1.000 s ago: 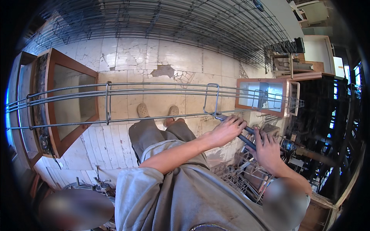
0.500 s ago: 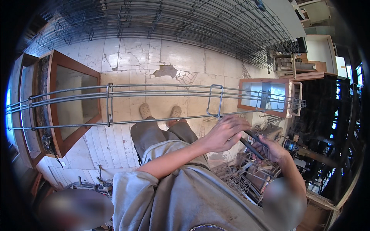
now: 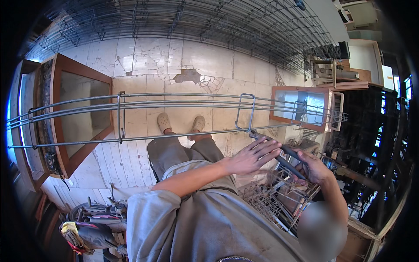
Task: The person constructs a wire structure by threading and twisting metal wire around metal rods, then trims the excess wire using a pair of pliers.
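Observation:
A long cage of steel rods [image 3: 183, 103] runs across in front of me, bound by rectangular wire stirrups. My right hand [image 3: 315, 167] grips the dark handles of a pair of pincers [image 3: 286, 165]. The metal jaws point up left and meet the near rod close to the foot of a bent stirrup [image 3: 245, 112]. Over the pincers, just behind the jaws, lies my left hand [image 3: 251, 158], its fingers stretched out and partly covering the tool. Whether any tie wire sits in the jaws is too small to tell.
Many similar rod cages [image 3: 187, 26] are stacked along the far side. Wooden frames with panes stand under the cage at left [image 3: 83, 113] and right [image 3: 301, 107]. The pale tiled floor [image 3: 144, 87] is broken in places. A wire rack [image 3: 266, 201] stands near my right side.
My left hand has shifted slightly down and left, its fingers straightening from a curled hold near the joint. The pincers' jaws now show at the rod; my right hand has moved slightly right.

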Demonstrator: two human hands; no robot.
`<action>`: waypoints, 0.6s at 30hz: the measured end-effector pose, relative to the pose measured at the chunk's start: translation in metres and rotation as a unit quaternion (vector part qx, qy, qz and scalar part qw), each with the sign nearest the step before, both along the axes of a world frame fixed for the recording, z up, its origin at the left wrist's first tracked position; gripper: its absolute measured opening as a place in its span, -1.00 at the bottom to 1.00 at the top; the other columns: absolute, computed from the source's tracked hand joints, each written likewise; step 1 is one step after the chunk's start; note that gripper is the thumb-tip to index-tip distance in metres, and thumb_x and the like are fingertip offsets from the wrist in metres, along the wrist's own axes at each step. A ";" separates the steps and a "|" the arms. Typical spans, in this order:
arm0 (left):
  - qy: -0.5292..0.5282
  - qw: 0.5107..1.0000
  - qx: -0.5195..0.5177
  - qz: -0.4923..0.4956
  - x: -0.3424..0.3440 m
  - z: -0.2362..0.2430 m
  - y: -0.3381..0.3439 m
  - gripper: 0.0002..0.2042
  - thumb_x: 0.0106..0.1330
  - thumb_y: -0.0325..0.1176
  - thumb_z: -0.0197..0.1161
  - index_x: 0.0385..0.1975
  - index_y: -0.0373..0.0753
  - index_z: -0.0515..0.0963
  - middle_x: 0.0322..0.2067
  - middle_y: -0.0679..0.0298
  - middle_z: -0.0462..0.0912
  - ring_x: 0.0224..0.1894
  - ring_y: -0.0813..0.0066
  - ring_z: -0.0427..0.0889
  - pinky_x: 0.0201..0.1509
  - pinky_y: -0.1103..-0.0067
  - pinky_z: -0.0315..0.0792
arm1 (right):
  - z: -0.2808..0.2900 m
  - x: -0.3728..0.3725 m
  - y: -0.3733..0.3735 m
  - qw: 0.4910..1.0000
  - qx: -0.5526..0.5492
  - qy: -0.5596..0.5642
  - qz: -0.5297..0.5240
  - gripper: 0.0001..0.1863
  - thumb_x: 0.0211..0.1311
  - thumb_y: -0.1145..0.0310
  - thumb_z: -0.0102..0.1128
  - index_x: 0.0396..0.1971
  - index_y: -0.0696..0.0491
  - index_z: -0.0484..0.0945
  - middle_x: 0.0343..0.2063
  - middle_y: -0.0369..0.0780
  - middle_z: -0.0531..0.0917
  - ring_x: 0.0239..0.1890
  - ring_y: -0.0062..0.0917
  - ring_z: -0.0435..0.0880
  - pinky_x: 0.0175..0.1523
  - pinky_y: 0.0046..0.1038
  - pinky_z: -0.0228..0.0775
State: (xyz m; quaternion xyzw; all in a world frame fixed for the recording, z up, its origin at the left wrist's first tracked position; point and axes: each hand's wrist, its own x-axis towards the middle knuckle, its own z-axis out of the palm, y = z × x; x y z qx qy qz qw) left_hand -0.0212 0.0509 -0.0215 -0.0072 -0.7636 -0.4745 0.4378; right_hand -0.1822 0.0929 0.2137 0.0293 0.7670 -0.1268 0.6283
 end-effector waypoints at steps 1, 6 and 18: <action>-0.022 0.999 -0.011 0.042 -0.008 0.005 -0.001 -0.23 0.20 -0.03 0.28 0.35 -0.29 0.20 0.29 0.07 0.31 0.35 0.13 0.28 0.45 0.13 0.06 | 0.001 0.002 -0.003 1.000 0.005 0.008 0.007 -0.47 0.54 -0.02 -0.23 0.35 -0.08 0.22 -0.59 -0.08 0.62 -0.69 -0.46 0.55 -0.62 -0.48 0.32; -0.081 0.992 -0.060 0.073 -0.040 0.032 -0.014 -0.58 0.10 -0.37 0.17 0.01 -0.28 0.41 -0.19 0.19 0.56 -0.06 0.27 0.55 0.15 0.28 0.32 | -0.012 0.005 0.006 0.920 -0.095 0.197 0.324 -0.56 0.57 0.12 -0.23 0.22 0.07 0.38 -0.54 -0.12 0.65 -0.64 -0.47 0.61 -0.58 -0.51 0.37; -0.142 0.982 -0.027 -0.119 -0.041 0.040 -0.035 -0.54 0.10 -0.40 0.27 0.04 -0.32 0.40 -0.21 0.13 0.61 -0.06 0.20 0.61 0.13 0.31 0.35 | -0.007 0.035 0.017 0.811 -0.070 0.316 0.488 -0.45 0.37 0.09 0.12 0.12 0.25 0.42 -0.45 0.04 0.64 -0.40 -0.09 0.69 -0.26 -0.21 0.56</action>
